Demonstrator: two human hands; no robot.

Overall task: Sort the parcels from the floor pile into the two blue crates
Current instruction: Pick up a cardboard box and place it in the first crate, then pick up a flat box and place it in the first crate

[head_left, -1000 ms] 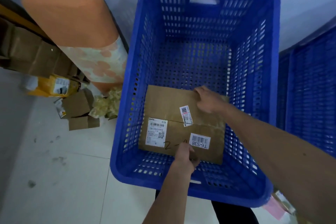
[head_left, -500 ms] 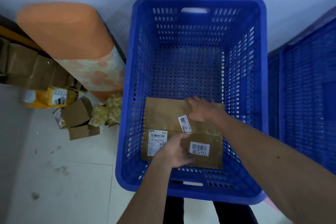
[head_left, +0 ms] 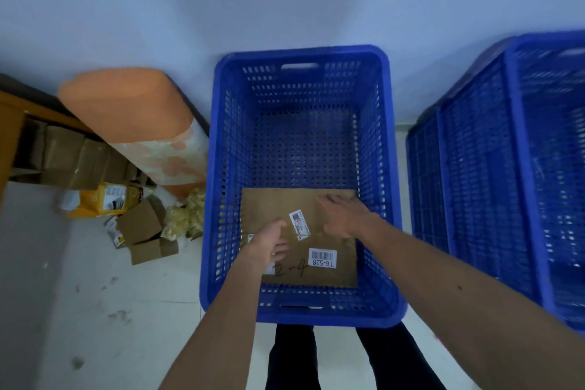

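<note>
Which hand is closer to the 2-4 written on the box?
Left. The left hand is over the cardboard box, beside the handwritten 2-4; the right hand lies farther off, near the box's far right corner.

You have two blue crates in view: one near crate (head_left: 209, 199) and one right crate (head_left: 519, 168). The near crate holds one cardboard parcel (head_left: 272, 206). That parcel carries three labels: one barcode label (head_left: 323, 258), one small label (head_left: 299, 225) and one white label (head_left: 251, 237), mostly covered. Two hands show: your left hand (head_left: 269, 244) and your right hand (head_left: 345, 215). On the floor, count one yellow packet (head_left: 101, 204), two small brown cartons, namely the upper carton (head_left: 141, 222) and the lower carton (head_left: 153, 250), and one orange roll (head_left: 126, 104). The boxes at far left are too blurred to count.
</note>
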